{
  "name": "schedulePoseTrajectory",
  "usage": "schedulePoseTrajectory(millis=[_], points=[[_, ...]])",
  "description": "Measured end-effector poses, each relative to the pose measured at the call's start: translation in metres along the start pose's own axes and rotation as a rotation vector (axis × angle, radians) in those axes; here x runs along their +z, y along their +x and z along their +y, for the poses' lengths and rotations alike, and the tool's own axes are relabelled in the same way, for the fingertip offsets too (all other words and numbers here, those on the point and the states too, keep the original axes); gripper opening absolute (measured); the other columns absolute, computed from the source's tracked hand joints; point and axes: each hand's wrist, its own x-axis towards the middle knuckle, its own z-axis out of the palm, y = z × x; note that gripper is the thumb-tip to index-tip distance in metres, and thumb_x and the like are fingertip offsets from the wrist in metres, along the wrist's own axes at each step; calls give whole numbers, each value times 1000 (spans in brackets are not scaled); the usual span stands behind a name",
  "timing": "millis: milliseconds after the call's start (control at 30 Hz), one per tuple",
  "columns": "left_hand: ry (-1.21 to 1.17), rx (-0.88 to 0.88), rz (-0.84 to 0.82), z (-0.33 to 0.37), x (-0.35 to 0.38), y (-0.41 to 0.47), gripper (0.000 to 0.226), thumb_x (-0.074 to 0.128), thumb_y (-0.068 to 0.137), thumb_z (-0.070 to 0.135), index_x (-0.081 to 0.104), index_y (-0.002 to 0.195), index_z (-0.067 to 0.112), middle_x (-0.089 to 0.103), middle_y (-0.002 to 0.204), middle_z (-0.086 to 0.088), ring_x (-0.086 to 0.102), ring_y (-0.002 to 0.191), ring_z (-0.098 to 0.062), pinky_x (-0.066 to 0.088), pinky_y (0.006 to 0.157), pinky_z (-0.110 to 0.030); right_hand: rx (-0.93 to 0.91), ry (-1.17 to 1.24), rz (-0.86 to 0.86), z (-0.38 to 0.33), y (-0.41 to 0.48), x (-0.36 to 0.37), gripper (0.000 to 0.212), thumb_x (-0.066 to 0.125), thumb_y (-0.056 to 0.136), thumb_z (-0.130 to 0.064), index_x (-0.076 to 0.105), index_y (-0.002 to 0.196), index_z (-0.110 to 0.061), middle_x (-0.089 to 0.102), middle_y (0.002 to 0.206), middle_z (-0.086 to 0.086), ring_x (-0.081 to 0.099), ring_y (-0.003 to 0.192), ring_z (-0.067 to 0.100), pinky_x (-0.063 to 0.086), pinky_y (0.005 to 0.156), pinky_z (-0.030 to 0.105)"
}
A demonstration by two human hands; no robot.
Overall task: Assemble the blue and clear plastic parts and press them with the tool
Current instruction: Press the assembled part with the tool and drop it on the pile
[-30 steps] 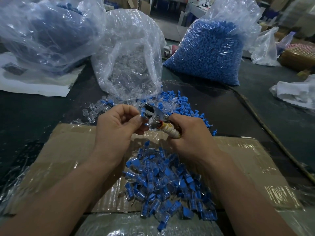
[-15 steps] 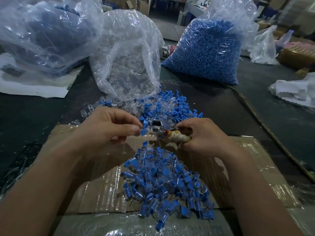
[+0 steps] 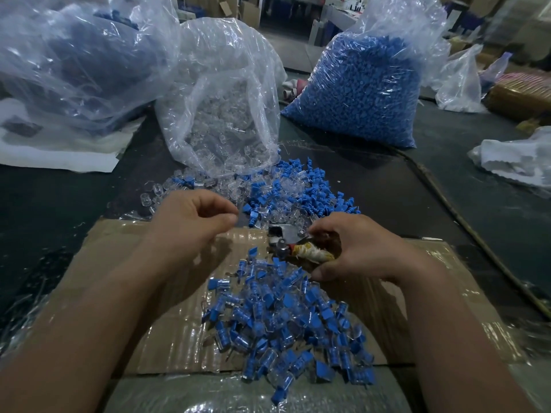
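- Big pile of finished blue-and-clear pieces (image 3: 286, 329) lies on the cardboard sheet (image 3: 149, 293) between the forearms; many units look done.
- Plenty left: loose blue parts (image 3: 301, 195) and clear parts (image 3: 167, 189) are scattered mixed on the table (image 3: 44, 204) just past the cardboard, spilling from the open clear-part bag (image 3: 223, 114); a full blue-part bag (image 3: 363, 84) stands behind.
- One blue piece (image 3: 253, 251) sits just beside the tool head, above the pile; blurred, can't tell if it is pressed.
- Right hand (image 3: 357, 248) has its grip closed round the wrapped handle of the pressing tool (image 3: 283, 239), metal head pointing left, low over the cardboard.
- Left hand (image 3: 190, 222): grip narrow, fingers curled, thumb near forefinger, nothing visible in it, near the loose parts; judged between units, next pickup due.
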Motion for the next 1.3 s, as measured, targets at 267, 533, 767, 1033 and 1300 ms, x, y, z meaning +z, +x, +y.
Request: schedulePoseTrajectory(millis=[267, 533, 767, 1033, 1300], points=[[600, 78, 130, -19, 9, 12, 52, 58, 89, 19, 41, 138, 22, 44, 129, -7, 44, 116, -21, 34, 100, -37, 53, 12, -34, 1, -4, -5, 51, 72, 68, -51, 60, 112, -28, 49, 92, -22, 48, 86, -4, 39, 69, 14], [629, 95, 121, -26, 10, 18, 25, 54, 91, 22, 61, 113, 14, 39, 101, 4, 42, 101, -14, 30, 85, -26, 65, 19, 2, -2, -1, -3, 30, 63, 75, -53, 64, 92, -29, 56, 86, -14, 51, 82, 2, 44, 71, 23], [581, 192, 192, -24, 8, 17, 15, 63, 86, 17, 69, 99, 11, 50, 86, 6, 44, 83, -8, 30, 77, -23, 92, 30, 183, 2, 6, -1, 18, 59, 85, -42, 66, 85, -26, 60, 81, -15, 54, 78, 1, 44, 68, 23], [72, 37, 171, -10, 15, 7, 15, 71, 77, 16, 65, 80, 30, 65, 76, 14, 62, 69, 0, 44, 63, -15, 220, 27, 592, 20, 25, 4, 18, 55, 91, -20, 68, 104, -18, 62, 100, -2, 53, 85, 9, 40, 73, 24], [-221, 23, 37, 2, 15, -3, 31, 67, 74, -3, 62, 84, 27, 67, 80, -1, 67, 63, -8, 49, 48, -14, 308, -90, 427, 23, 36, 13, 32, 57, 89, -17, 59, 121, -21, 52, 122, 6, 46, 112, 23, 41, 86, 33]])
